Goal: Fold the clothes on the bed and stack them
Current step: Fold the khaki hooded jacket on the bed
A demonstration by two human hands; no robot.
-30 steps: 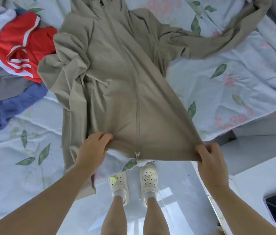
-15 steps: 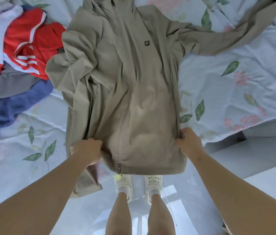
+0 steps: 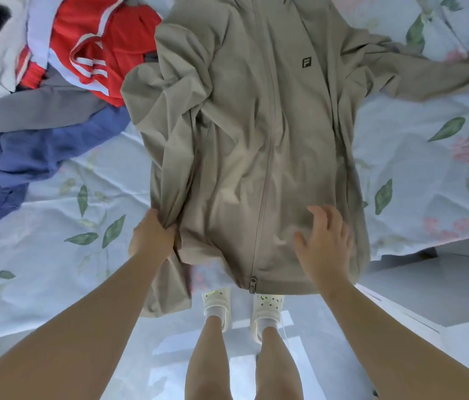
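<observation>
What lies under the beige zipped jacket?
The floral bedsheet shows around the beige zipped jacket; one folded sleeve overlaps the red striped garment. Anything beneath the middle is covered.

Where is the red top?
The red top lies upper left in the head view, on the bed, beside the beige jacket, beyond the grey garment.

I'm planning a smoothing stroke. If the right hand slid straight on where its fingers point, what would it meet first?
Probably the beige zip-up jacket itself: the open right hand points up its front panel, right of the zipper. Contact depth is unclear.
</observation>
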